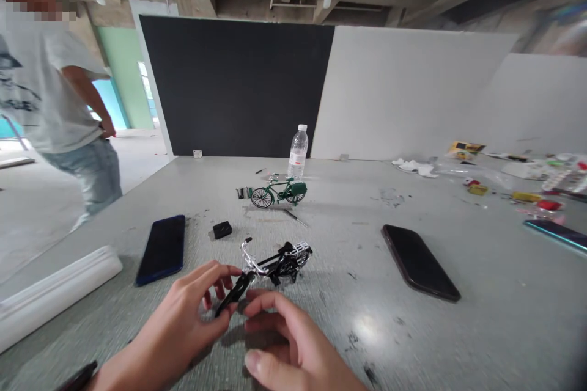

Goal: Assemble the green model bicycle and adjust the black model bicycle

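Note:
In the middle of the head view a small black model bicycle [279, 266] with silver handlebars and a silver rear rack stands on the grey table. My left hand [186, 314] pinches its dark front end, a long narrow black piece below the handlebars, between thumb and fingers. Close on the right of that piece is my right hand [291, 339], its fingers loosely curved and apart from the thumb, holding nothing. Whether a right fingertip touches the bicycle, I cannot tell. Farther back stands a green model bicycle [279, 192] with a green box at its rear.
Phones lie left [162, 249] and right [419, 261]. A small black block [222, 230], a thin screwdriver [296, 218] and a water bottle [298, 153] are beyond my hands. A white roll [59, 293] lies left; clutter fills the far right. A person [59, 85] stands beyond the table's left edge.

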A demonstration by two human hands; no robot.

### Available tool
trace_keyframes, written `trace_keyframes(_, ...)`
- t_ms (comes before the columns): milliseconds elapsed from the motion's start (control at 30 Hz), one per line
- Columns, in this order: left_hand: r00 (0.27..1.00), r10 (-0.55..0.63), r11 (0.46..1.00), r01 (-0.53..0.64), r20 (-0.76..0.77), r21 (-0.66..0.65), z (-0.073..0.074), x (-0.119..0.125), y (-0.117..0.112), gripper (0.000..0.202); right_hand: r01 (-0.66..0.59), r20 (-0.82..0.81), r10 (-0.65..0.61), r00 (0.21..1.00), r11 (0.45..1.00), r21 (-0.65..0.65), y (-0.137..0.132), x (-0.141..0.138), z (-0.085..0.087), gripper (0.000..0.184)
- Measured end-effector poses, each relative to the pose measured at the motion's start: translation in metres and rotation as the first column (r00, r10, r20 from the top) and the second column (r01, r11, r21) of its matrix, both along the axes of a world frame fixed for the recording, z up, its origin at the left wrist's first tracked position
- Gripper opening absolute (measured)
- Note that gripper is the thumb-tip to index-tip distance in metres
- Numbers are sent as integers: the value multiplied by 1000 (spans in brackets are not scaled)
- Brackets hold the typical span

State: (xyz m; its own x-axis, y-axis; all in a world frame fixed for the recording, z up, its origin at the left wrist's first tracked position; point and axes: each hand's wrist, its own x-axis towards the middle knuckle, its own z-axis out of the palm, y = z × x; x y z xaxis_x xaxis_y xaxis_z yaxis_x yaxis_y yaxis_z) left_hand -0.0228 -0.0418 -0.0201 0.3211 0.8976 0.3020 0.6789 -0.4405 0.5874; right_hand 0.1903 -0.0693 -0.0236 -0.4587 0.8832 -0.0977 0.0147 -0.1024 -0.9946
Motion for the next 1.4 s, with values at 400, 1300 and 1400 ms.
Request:
trace_keyframes(400,1000,-9,1000,9,4,-7,-2,0,0,32,-10,-37,9,999,1000,-23,0,-1,5,41)
trace_keyframes(1300,1000,14,1000,-14,-10,-12,-2,-1,-1,29,8,9,-7,1000,997,-74,-3,3,-5,71)
trace_keyframes(1400,1000,12,1000,-12,-17,-12,-2,0,-1,28,0,10,1,1000,997,-78,-3,3,-5,70)
